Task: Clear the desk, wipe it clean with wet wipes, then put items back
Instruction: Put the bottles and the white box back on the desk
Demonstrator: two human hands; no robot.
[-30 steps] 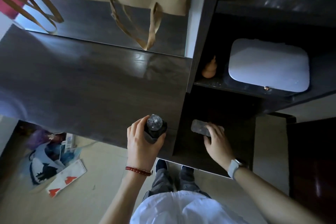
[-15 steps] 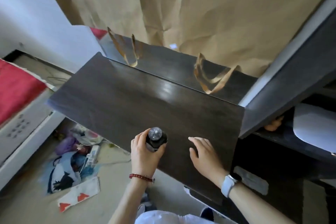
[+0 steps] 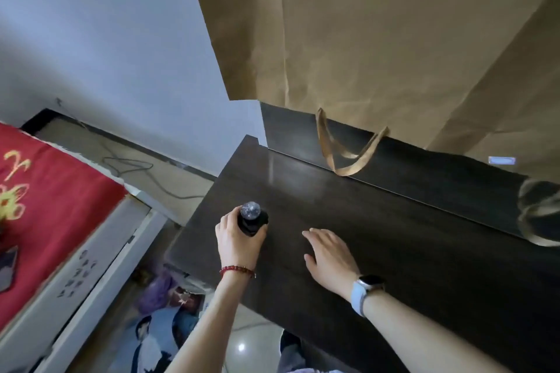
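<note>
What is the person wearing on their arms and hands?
Both forearms are bare, no sleeves. The left hand has a red beaded bracelet at the wrist. The right hand has a smartwatch with a pale blue-white strap and a dark face.

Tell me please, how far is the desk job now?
Looks done: the dark desk shows bare and glossy, so clearing and probably wiping seem finished; no wipe is visible. In hand: the left hand grips a small dark ornament with a crystal ball, apparently setting it back near the left edge; the right hand rests flat. Left: returning further items.
</note>
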